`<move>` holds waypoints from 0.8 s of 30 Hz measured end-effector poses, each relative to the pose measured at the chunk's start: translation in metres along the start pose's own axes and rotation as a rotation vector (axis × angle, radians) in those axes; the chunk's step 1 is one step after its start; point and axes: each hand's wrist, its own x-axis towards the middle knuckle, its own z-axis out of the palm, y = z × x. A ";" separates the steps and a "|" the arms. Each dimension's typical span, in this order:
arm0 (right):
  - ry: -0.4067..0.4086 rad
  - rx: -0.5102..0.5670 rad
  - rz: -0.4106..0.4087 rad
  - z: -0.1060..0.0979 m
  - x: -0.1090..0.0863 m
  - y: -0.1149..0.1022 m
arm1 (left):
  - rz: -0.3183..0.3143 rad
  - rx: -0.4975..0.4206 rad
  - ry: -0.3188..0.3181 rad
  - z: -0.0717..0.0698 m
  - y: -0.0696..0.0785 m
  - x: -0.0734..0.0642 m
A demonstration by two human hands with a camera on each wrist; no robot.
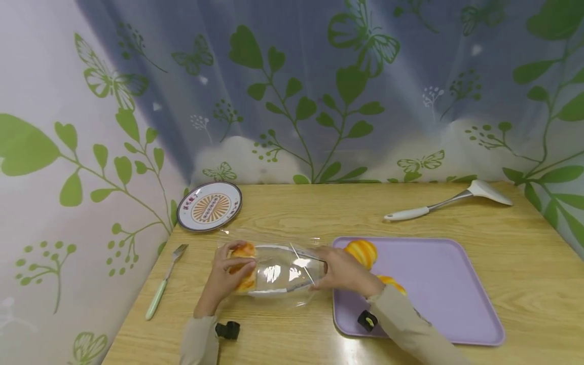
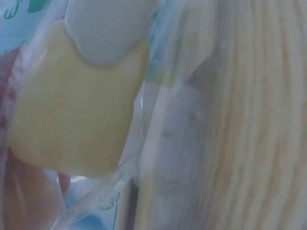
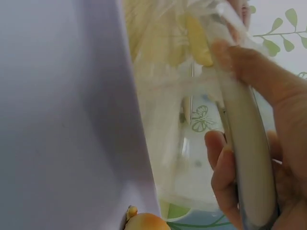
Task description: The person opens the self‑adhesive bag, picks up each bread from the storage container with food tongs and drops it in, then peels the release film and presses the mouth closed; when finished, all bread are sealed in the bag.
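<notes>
On the left of the head view, my left hand holds a yellow-orange piece of toy bread in a clear plastic bag. My right hand grips a pair of tongs with long pale arms and metal edges. The spread arms reach left to either side of the bread, and a rounded white tip overlaps the bread in the left wrist view. Glare on the film blurs parts of the bag, and the left fingers hide the bread's middle.
A lilac tray lies right of the bag, bearing a striped orange-yellow bun and another bread piece partly behind the right forearm. Behind are a round plate and a white-handled turner. A green-handled fork lies left.
</notes>
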 end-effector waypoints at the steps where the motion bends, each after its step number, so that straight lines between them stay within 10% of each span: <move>1: -0.001 -0.008 -0.006 0.000 0.001 0.000 | 0.009 0.001 -0.002 0.000 0.000 0.000; 7: -0.018 -0.071 -0.003 0.005 0.008 -0.003 | 0.061 0.019 -0.036 -0.002 -0.003 -0.001; 24: -0.054 0.005 0.151 -0.025 -0.011 0.001 | -0.056 0.180 0.000 -0.007 -0.010 -0.002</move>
